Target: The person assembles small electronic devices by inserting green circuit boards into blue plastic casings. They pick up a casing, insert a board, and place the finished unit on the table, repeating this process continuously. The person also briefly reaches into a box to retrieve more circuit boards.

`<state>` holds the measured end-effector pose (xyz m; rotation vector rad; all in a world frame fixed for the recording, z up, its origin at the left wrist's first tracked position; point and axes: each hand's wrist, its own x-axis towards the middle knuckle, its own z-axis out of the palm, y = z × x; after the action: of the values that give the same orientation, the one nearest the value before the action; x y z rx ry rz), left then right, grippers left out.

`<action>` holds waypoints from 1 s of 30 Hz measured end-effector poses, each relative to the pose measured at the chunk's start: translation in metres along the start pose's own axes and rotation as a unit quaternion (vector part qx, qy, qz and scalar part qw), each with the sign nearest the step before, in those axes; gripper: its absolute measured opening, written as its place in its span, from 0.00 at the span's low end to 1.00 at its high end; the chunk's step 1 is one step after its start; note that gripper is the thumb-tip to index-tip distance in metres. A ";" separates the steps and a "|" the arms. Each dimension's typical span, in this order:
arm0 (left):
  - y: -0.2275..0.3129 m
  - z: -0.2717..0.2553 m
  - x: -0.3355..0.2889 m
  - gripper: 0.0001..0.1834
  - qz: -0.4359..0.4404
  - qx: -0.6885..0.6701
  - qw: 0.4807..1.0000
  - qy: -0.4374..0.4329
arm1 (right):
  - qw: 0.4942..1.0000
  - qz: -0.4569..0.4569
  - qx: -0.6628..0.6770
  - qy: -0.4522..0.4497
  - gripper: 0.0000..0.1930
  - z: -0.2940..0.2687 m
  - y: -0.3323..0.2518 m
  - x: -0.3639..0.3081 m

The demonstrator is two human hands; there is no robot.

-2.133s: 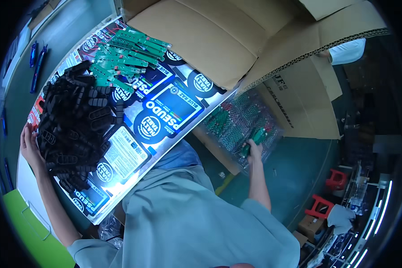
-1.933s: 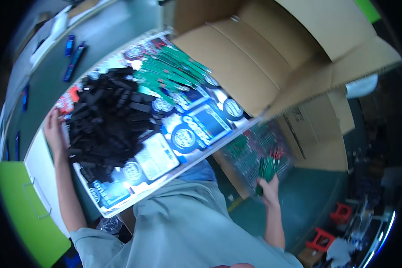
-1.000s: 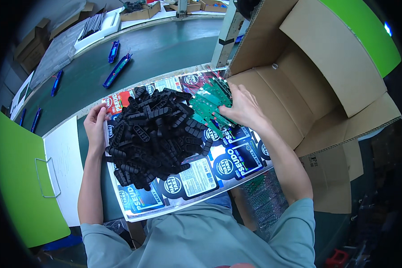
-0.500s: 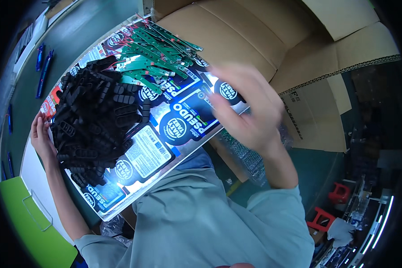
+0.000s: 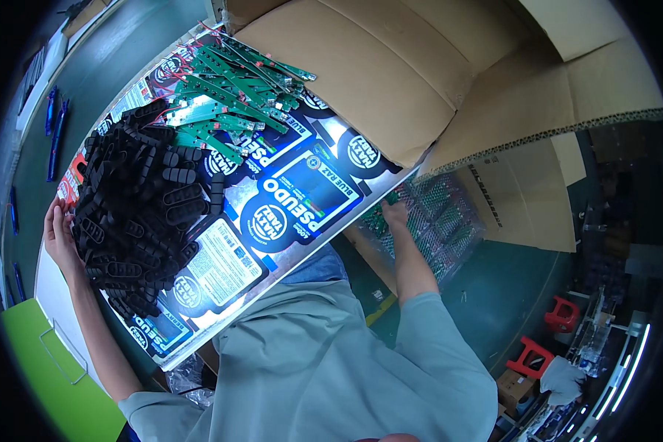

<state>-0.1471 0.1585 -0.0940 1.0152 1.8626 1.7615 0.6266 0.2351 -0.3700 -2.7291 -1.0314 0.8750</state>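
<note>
My left hand (image 5: 60, 237) rests at the left edge of a printed board (image 5: 272, 271), fingers extended beside a heap of black ribbed oblong parts (image 5: 136, 214). It holds nothing that I can see. A loose pile of narrow green circuit boards (image 5: 232, 85) with thin red wires lies at the board's far end. My right hand (image 5: 395, 214) reaches down past the board's right edge, at the near side of a carton holding green circuit boards in clear bubble wrap (image 5: 438, 221). Its fingertips are partly hidden among green pieces, so their grip does not show.
A large open cardboard box (image 5: 361, 55) stands beyond the board, one flap (image 5: 538, 110) jutting right. Blue pens (image 5: 57, 140) lie on the green surface at left. A green panel with a wire handle (image 5: 48, 368) is lower left. Red stools (image 5: 530, 359) stand at lower right.
My right hand has moved from above the printed board's right edge down and toward me, to the bubble-wrapped circuit boards. My left hand stays at the board's left edge. The view has shifted slightly.
</note>
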 end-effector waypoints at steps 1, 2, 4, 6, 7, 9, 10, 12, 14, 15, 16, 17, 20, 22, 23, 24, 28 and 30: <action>0.002 0.001 -0.002 0.21 -0.003 0.005 1.000 0.003 | 1.000 0.019 -0.024 -0.001 0.42 0.003 -0.003 0.002; 0.003 0.003 -0.004 0.21 -0.006 0.010 1.000 0.006 | 0.998 0.038 -0.049 -0.001 0.42 0.007 -0.005 0.003; 0.005 0.003 -0.006 0.20 -0.009 0.016 1.000 0.010 | 0.994 0.066 -0.081 -0.006 0.46 0.013 -0.009 0.001; 0.002 -0.003 -0.003 0.20 -0.011 0.014 1.000 0.003 | 0.993 0.094 -0.071 0.010 0.48 0.016 -0.017 -0.003; 0.000 -0.006 -0.003 0.20 -0.012 0.014 1.000 -0.002 | 0.992 0.109 -0.065 0.018 0.49 0.018 -0.020 -0.006; -0.001 -0.009 -0.001 0.20 -0.011 0.024 1.000 0.001 | 0.991 0.123 -0.039 0.024 0.51 0.025 -0.013 0.001; -0.001 -0.009 0.000 0.20 -0.011 0.028 1.000 0.001 | 0.990 0.142 0.001 0.021 0.51 0.029 -0.008 0.009; -0.002 -0.011 0.001 0.20 -0.010 0.035 0.999 0.004 | 0.986 0.161 0.027 0.024 0.47 0.040 -0.001 0.013; -0.004 -0.013 0.001 0.20 -0.010 0.043 0.999 0.005 | 0.987 0.159 0.021 0.023 0.40 0.047 0.002 0.010; -0.005 -0.014 0.002 0.20 -0.010 0.045 0.999 0.004 | 0.987 0.156 0.031 0.016 0.38 0.048 0.000 0.008; -0.005 -0.014 0.003 0.20 -0.011 0.048 0.999 0.004 | 0.986 0.158 0.040 0.022 0.36 0.048 -0.002 0.006; -0.005 -0.015 0.004 0.20 -0.010 0.052 0.999 0.003 | 0.986 0.160 0.049 0.027 0.33 0.049 -0.003 0.004; -0.009 -0.018 0.006 0.20 -0.009 0.063 0.998 0.000 | 0.970 0.197 0.129 0.061 0.31 0.042 -0.010 0.000; -0.011 -0.022 0.009 0.20 -0.009 0.073 0.997 -0.005 | 0.956 0.204 0.197 0.077 0.31 0.043 -0.006 0.007; -0.014 -0.023 0.009 0.20 -0.011 0.070 0.997 -0.005 | 0.951 0.194 0.225 0.085 0.31 0.043 -0.004 0.009; -0.014 -0.023 0.009 0.20 -0.013 0.069 0.998 -0.005 | 0.945 0.185 0.252 0.091 0.31 0.043 -0.007 0.007; -0.016 -0.026 0.009 0.20 -0.001 0.058 0.998 -0.016 | 0.948 0.141 0.263 0.108 0.32 0.035 -0.040 -0.008; -0.014 -0.024 0.007 0.20 -0.002 0.051 0.999 -0.012 | 0.963 0.134 0.204 0.112 0.32 0.041 -0.050 -0.002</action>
<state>-0.1722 0.1481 -0.1027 1.0636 1.9560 1.6580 0.5740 0.2673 -0.3890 -2.5603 -0.3920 0.6915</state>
